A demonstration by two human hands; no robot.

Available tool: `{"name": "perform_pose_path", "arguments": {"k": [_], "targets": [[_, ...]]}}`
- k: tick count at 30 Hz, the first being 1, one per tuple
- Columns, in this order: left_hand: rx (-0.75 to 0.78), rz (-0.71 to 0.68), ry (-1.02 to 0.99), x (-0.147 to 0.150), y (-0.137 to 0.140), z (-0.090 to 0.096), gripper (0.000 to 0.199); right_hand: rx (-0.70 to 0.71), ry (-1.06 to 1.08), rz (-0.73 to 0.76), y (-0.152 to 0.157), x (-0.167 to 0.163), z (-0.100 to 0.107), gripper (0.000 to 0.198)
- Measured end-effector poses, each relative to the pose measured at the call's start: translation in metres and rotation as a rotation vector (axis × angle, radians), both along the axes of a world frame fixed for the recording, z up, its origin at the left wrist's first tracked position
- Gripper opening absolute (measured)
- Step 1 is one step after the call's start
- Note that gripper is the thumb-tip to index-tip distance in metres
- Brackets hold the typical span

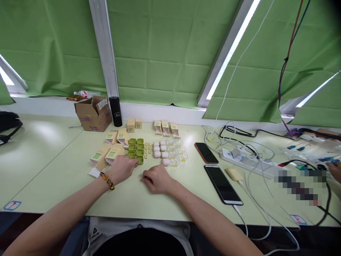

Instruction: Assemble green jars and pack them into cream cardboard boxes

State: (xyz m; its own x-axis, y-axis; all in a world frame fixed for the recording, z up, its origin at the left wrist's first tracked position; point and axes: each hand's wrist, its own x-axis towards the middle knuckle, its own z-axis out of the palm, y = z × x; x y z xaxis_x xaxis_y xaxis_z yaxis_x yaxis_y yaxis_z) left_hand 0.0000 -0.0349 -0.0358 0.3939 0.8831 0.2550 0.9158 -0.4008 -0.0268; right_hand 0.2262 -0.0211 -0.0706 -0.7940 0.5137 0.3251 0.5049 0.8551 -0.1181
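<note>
My left hand (123,169), wearing a beaded bracelet, has its fingers closed at the edge of the nearest small green square container (139,160). More such green containers (132,141) stand in two columns just behind it. My right hand (157,179) rests on the table to the right, fingers curled in, with nothing visible in them. Between the hands and beyond lie tiny yellowish pieces (146,151), pale pink rounded blocks (157,154) and clear plastic cups (174,163) with yellow spots, all in rows. Open cream boxes (97,155) with green labels lie behind my left hand.
Two phones (223,185) (206,153), a power strip (247,163) and tangled cables lie on the right. A cardboard box (93,115) and a black bottle (115,112) stand at the back left. Another person's hand (334,170) shows at the right edge.
</note>
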Motion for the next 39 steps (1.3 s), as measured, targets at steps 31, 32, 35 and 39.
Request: {"name": "perform_pose_path", "arguments": {"k": [31, 32, 35, 39], "targets": [[0.666, -0.395, -0.023, 0.013, -0.023, 0.005, 0.014, 0.190, 0.666, 0.014, 0.013, 0.008, 0.005, 0.046], [0.658, -0.401, -0.040, 0.013, -0.024, 0.006, 0.013, 0.191, 0.669, 0.019, 0.013, 0.009, 0.005, 0.045], [0.612, -0.406, -0.118, 0.013, -0.024, 0.006, 0.015, 0.126, 0.698, 0.008, 0.014, 0.008, 0.004, 0.038], [0.490, -0.366, -0.269, 0.009, -0.020, 0.003, 0.034, -0.276, 0.836, -0.022, 0.011, 0.002, 0.004, 0.025]]}}
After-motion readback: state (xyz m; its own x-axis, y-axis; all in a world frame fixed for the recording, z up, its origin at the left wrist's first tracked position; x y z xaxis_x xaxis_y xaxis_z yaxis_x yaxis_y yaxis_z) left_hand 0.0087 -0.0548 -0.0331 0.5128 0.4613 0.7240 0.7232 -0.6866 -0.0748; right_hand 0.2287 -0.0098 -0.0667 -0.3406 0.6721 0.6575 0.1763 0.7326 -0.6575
